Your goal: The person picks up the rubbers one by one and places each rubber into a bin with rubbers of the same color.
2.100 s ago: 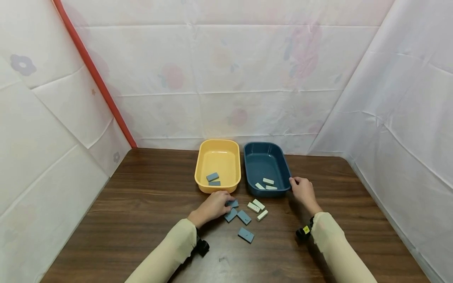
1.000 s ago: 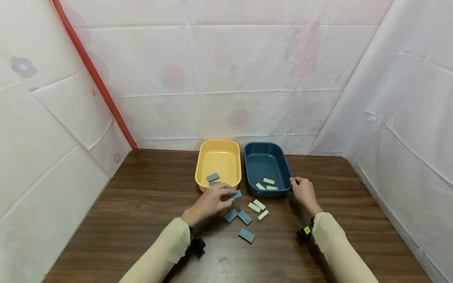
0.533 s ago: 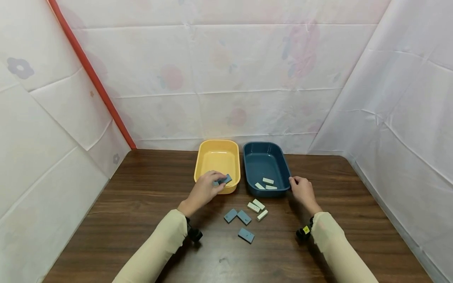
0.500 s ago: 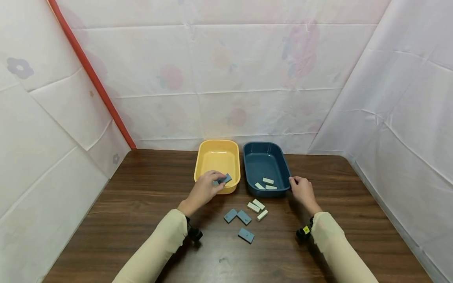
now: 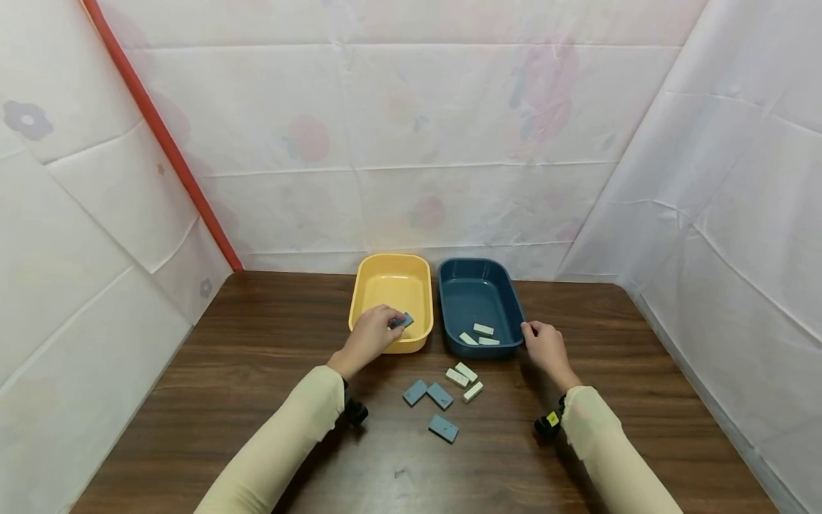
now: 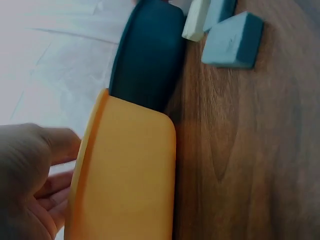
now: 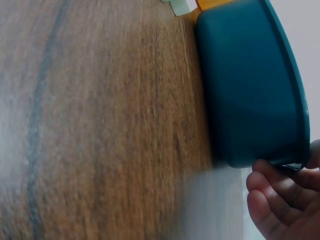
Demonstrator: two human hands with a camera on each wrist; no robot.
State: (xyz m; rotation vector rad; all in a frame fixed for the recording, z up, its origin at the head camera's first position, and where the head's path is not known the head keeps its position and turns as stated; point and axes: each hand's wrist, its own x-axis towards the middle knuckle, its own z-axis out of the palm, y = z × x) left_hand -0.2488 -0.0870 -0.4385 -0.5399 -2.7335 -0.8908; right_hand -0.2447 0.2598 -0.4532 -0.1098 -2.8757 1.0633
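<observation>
My left hand reaches over the near rim of the yellow bin, pinching a blue-grey block between fingertips and thumb inside it. That hand hides other blue-grey blocks seen there before. In the left wrist view the bin wall covers the fingertips. My right hand grips the near right corner of the dark blue bin; the right wrist view shows fingers curled at its rim. Several cream blocks lie inside the dark blue bin.
In front of the bins, three blue-grey blocks and three cream blocks lie loose on the brown wooden table. The bins stand side by side near the back edge. White patterned sheets wall the table behind and on both sides.
My left hand has lifted a blue-grey block from the table, carried it up and left over the yellow bin's near rim, and lowered it inside. The right hand has stayed on the dark blue bin.
</observation>
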